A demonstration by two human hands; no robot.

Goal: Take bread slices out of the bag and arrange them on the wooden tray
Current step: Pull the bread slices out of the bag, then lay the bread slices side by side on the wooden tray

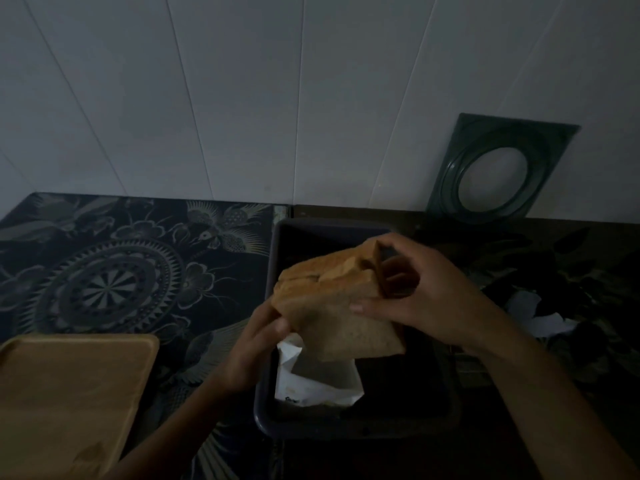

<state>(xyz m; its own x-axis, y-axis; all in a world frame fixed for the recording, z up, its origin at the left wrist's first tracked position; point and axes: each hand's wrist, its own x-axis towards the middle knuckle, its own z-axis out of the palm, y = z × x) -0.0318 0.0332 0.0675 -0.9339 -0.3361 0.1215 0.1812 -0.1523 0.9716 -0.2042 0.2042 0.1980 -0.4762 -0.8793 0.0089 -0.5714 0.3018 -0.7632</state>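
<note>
**Bread stack held over the dark bin**

Both hands are closed on the bread slices (332, 306): the right hand (426, 299) from above, the left hand (256, 344) at the stack's left edge. Below lies the white bag (311, 386) in the dark bin (273, 358). The wooden tray (69, 393) sits bare at the table's (104, 271) near-left corner.

We have one view only, worn on the head, wide-angle, so nothing is shared with a second camera. We look forward and steeply down onto the worktop (104, 271), facing the panelled wall (242, 98), which fills the upper half. Panel seams fan outward with the lens. Both forearms enter from the bottom edge, close to us. The wooden tray (69, 393) is cut by the lower-left corner. Lighting is dim.
</note>
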